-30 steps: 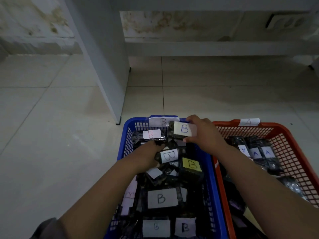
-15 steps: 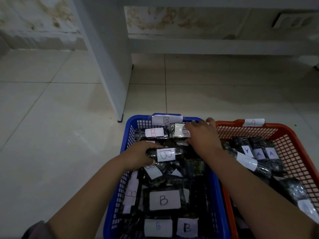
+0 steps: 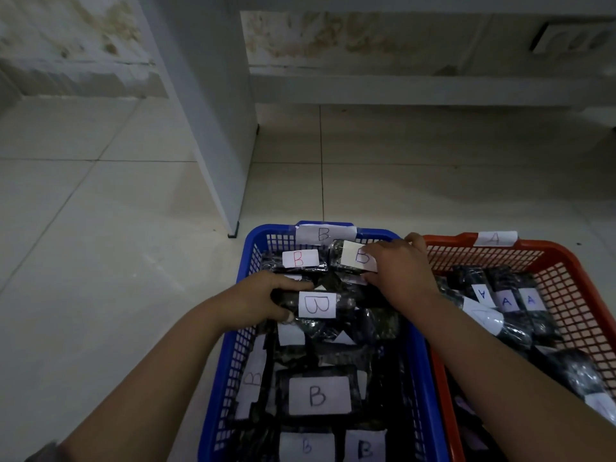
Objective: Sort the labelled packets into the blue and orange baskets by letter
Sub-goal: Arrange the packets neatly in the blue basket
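Since a second ago the right hand [image 3: 398,271] has lowered its B packet [image 3: 355,256] from above the blue basket [image 3: 226,371] onto the pile at that basket's far end, where its fingers rest over the label's right edge; whether they grip or only press cannot be told. The left hand [image 3: 263,300] has stayed in the basket's middle, fingers curled round the end of another B packet [image 3: 316,305] lying across the heap.

Everything legible inside the blue basket reads B, matching the B tag [image 3: 325,234] on its far rim. Touching the blue basket's right side stands the orange basket [image 3: 580,281], tagged A [image 3: 495,238], and the readable packets [image 3: 506,300] in it show A; some labels there are turned away or blurred.

No loose packets lie on the floor [image 3: 100,245] around the blue basket, so the sorting looks nearly finished, with only these two B packets to settle.
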The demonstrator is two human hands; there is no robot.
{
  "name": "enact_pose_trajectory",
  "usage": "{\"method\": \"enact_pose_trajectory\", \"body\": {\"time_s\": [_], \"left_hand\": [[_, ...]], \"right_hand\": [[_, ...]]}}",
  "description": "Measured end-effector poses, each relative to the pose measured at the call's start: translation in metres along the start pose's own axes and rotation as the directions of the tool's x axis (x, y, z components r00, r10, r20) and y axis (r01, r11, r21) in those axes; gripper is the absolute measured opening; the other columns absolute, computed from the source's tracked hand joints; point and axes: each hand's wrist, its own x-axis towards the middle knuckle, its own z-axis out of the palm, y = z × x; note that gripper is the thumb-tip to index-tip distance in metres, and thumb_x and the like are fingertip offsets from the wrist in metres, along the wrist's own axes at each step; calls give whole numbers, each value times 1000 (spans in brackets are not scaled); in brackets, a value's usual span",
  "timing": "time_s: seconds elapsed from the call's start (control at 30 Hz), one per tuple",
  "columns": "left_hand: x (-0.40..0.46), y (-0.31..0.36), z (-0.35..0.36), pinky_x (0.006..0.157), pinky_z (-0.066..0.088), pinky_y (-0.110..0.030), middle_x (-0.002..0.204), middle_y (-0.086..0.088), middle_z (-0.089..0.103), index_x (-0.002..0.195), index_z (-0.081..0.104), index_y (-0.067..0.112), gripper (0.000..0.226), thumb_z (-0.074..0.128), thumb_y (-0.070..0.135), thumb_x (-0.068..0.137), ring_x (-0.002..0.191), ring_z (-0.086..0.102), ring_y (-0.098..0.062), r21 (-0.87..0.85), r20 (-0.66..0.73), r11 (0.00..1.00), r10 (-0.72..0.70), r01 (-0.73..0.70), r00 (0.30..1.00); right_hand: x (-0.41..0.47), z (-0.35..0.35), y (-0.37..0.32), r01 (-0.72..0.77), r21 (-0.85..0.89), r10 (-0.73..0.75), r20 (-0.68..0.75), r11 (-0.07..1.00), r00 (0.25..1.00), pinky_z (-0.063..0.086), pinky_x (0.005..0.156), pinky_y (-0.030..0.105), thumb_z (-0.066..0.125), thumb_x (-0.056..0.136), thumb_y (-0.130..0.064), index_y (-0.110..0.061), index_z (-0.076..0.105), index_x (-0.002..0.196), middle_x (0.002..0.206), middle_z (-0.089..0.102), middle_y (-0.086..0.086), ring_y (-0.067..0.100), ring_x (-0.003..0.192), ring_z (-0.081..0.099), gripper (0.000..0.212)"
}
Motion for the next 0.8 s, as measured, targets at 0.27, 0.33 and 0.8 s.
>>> {"method": "enact_pose_trajectory", "body": {"time_s": [0.27,0.33,0.8], "left_hand": [[-1,0,14,91,35,-8,128,14,53,132,53,29,60,69,5,79,116,48,-1,263,-125,963,89,-53,988],[-4,6,16,81,33,-2,120,17,55,130,56,28,56,70,10,79,106,49,1,371,-163,925,149,-80,975],[-76,1,21,62,40,-12,93,9,60,99,58,22,28,74,12,78,83,56,-7,-135,-706,987,-158,88,691]], "right_hand": [[8,11,0,134,-49,-124,170,990,978,29,104,33,59,88,-26,-17,54,123,121,62,6,25,113,51,37],[7,11,2,154,-57,-141,184,986,973,27,106,32,58,88,-29,-19,53,126,124,60,4,23,114,51,39],[-38,-7,-54,4,548,-91,131,836,987,42,98,35,67,82,-16,-26,58,118,120,61,-5,16,111,54,39]]}}
